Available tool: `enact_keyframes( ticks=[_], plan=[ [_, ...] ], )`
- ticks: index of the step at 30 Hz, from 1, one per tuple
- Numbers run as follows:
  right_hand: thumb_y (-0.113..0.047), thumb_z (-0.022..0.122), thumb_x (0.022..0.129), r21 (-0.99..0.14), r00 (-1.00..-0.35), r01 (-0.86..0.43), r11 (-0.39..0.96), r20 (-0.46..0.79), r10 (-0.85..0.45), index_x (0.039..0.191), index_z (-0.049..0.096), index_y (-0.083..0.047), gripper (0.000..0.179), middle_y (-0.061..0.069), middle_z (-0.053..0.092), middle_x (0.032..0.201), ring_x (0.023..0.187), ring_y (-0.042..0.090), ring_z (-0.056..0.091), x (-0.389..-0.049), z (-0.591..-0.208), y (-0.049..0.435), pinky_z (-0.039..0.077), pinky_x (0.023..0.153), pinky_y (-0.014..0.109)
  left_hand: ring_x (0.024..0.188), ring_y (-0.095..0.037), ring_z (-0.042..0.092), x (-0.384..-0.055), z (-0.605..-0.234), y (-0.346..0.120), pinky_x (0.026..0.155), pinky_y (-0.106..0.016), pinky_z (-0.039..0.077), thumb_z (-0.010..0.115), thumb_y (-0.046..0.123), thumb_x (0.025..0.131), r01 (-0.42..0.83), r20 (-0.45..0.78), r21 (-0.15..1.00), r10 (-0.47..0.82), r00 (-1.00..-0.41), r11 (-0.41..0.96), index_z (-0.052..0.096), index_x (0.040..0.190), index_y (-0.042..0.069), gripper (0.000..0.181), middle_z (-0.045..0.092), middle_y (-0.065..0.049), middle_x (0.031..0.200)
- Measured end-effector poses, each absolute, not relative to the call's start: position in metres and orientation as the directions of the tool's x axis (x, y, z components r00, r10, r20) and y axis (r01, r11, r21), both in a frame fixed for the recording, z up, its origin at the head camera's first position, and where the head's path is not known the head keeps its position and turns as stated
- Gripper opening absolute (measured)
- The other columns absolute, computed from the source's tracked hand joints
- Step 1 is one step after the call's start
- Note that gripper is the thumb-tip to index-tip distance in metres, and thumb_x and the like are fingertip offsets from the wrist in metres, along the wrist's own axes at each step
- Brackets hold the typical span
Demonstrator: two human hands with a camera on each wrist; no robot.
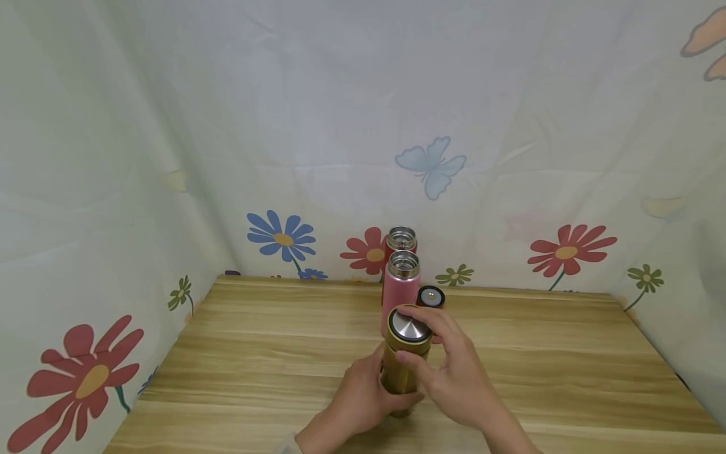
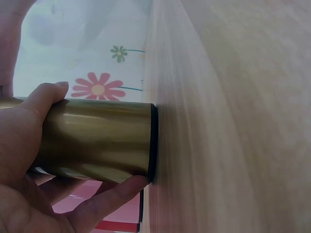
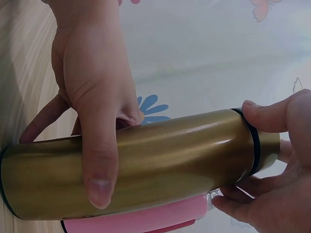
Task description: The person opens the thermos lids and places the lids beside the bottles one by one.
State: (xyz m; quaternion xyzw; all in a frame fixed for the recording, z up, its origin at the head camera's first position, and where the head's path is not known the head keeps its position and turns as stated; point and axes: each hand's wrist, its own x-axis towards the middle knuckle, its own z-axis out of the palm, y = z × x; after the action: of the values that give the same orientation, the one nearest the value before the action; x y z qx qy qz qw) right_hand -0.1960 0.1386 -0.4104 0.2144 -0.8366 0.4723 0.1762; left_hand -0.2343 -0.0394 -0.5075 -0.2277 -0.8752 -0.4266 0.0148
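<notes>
A gold vacuum flask (image 1: 399,373) stands upright on the wooden table, its base resting on the surface in the left wrist view. My left hand (image 1: 358,394) grips the flask's body low down, thumb across the near side. On top sits a gold cap (image 1: 409,326) with a shiny metal disc. Fingers and thumb of my right hand (image 1: 456,372) hold this cap from the right side; in the right wrist view they curl round it by a dark ring. Right behind stands a pink flask (image 1: 401,290), lidless, with a bare steel mouth.
Behind the pink flask is a red flask (image 1: 401,238), also lidless. An upturned dark-rimmed cap (image 1: 431,297) stands to their right, partly hidden by my right hand. Flower-printed white cloth (image 1: 317,126) hangs around the wooden table (image 1: 272,353).
</notes>
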Motion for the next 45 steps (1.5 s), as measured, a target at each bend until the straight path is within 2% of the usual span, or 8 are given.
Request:
enact_keyframes(
  ticks=[7,15,24,27,34,41,45],
  plan=[
    [-0.014,0.081,0.089,-0.71,-0.845,-0.533,0.461,0.476,-0.245,0.142,0.056,-0.037,0.063,-0.011,0.059,0.141,0.124,0.011,0.056,-0.197,-0.408,0.142,0.046,0.092,0.042,0.1,-0.004,0.069,-0.234,-0.508,-0.04,0.085,-0.029,0.057,0.081,0.066,0.078,0.387,0.197,0.749,0.376,-0.905,0.539,0.057,0.131,0.027,0.071,0.074,0.008,0.114],
    [-0.019,0.08,0.091,-0.717,-0.847,-0.53,0.453,0.467,-0.253,0.143,0.054,-0.037,0.06,-0.009,0.056,0.143,0.125,0.012,0.055,-0.197,-0.408,0.141,0.045,0.092,0.043,0.102,-0.005,0.069,-0.234,-0.508,-0.04,0.087,-0.03,0.057,0.081,0.067,0.078,0.4,0.209,0.746,0.382,-0.9,0.532,0.056,0.133,0.026,0.072,0.074,0.007,0.116],
    [-0.03,0.087,0.085,-0.645,-0.816,-0.56,0.519,0.537,-0.213,0.152,0.046,-0.039,0.079,-0.007,0.053,0.143,0.126,0.013,0.054,-0.199,-0.41,0.138,0.053,0.089,0.038,0.107,-0.009,0.07,-0.234,-0.507,-0.039,0.091,-0.034,0.058,0.08,0.067,0.079,0.417,0.221,0.733,0.391,-0.893,0.538,0.052,0.14,0.026,0.078,0.074,0.005,0.121],
    [-0.034,0.09,0.081,-0.614,-0.806,-0.555,0.561,0.565,-0.178,0.152,0.046,-0.04,0.084,-0.006,0.053,0.141,0.124,0.013,0.055,-0.199,-0.412,0.136,0.057,0.087,0.035,0.11,-0.01,0.069,-0.234,-0.506,-0.039,0.092,-0.035,0.057,0.08,0.067,0.079,0.41,0.212,0.734,0.391,-0.896,0.541,0.053,0.139,0.026,0.077,0.073,0.005,0.122],
    [-0.045,0.094,0.073,-0.543,-0.789,-0.475,0.692,0.611,-0.063,0.148,0.052,-0.041,0.087,-0.001,0.056,0.131,0.114,0.014,0.055,-0.197,-0.413,0.129,0.058,0.079,0.031,0.103,-0.007,0.069,-0.233,-0.506,-0.038,0.088,-0.033,0.057,0.081,0.067,0.078,0.395,0.201,0.729,0.378,-0.904,0.559,0.057,0.132,0.025,0.073,0.074,0.005,0.116],
    [-0.051,0.095,0.069,-0.428,-0.725,-0.403,0.809,0.689,0.004,0.137,0.064,-0.033,0.077,0.003,0.057,0.111,0.097,0.012,0.052,-0.194,-0.417,0.118,0.05,0.07,0.03,0.107,-0.014,0.07,-0.233,-0.505,-0.04,0.09,-0.036,0.058,0.081,0.066,0.078,0.37,0.167,0.716,0.37,-0.914,0.591,0.056,0.135,0.017,0.079,0.073,-0.002,0.121],
    [-0.051,0.094,0.07,-0.409,-0.709,-0.374,0.833,0.705,0.028,0.132,0.067,-0.033,0.07,0.004,0.058,0.106,0.095,0.015,0.052,-0.193,-0.419,0.112,0.047,0.069,0.031,0.106,-0.016,0.07,-0.233,-0.505,-0.04,0.088,-0.035,0.057,0.084,0.06,0.078,0.383,0.176,0.693,0.372,-0.911,0.611,0.059,0.132,0.013,0.075,0.074,-0.004,0.118]
  ],
)
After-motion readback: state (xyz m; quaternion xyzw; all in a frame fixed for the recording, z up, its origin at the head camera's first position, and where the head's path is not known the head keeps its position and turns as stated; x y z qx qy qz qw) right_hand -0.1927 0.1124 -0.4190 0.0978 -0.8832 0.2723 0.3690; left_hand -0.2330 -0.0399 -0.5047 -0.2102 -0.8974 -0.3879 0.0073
